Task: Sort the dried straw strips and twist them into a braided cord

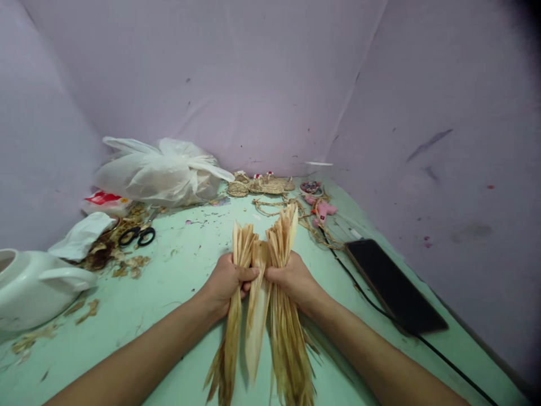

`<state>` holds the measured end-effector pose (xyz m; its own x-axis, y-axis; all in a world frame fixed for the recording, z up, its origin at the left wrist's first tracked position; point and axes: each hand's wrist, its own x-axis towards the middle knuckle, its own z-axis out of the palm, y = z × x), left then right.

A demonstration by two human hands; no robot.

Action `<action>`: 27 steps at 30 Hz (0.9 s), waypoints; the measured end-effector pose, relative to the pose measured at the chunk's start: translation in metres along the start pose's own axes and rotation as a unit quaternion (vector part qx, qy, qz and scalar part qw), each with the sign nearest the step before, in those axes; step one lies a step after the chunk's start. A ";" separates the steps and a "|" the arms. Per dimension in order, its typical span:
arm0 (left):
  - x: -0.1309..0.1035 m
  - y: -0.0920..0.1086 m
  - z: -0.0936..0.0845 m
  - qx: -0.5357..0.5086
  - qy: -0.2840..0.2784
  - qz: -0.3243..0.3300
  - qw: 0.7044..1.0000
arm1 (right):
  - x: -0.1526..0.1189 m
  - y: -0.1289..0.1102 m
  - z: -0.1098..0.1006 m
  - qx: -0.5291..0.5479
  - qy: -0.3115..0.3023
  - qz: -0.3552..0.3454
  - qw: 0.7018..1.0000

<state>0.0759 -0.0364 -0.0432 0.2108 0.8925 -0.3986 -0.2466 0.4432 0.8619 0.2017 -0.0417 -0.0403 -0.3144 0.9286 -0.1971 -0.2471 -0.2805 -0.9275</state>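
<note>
bare forearms (pixel 146 345) end in left hand (pixel 226 282) and right hand (pixel 296 280), fingers (pixel 248 274) clasping dried strips (pixel 257 310); red-marked packet (pixel 105 199) is illegible.

Worktop (pixel 203 248), pale green. Left hand (pixel 230 283): gripping one bundle of dried leaf strips (pixel 244 242). Right hand (pixel 293 280): gripping a second, thicker bundle (pixel 289 338). One broad pale strip (pixel 257 327), upright between the two. Left side: white jug (pixel 38 296), black-handled scissors (pixel 146 237), dry scraps (pixel 99 251), knotted white plastic bag (pixel 163 175). Right side: black phone (pixel 393 285), pink glue gun (pixel 324 211) with black cable (pixel 448 361). Back: woven straw pieces (pixel 273 185).
</note>
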 end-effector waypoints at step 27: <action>0.000 0.046 -0.031 0.019 -0.022 -0.027 0.999 | 0.015 -0.018 -0.039 0.029 0.172 0.008 0.985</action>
<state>0.0350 -0.0135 -0.0135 0.2636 0.8629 -0.4311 -0.1982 0.4858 0.8513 0.2365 -0.0131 -0.0393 0.0078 0.9485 -0.3166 -0.3004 -0.2997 -0.9055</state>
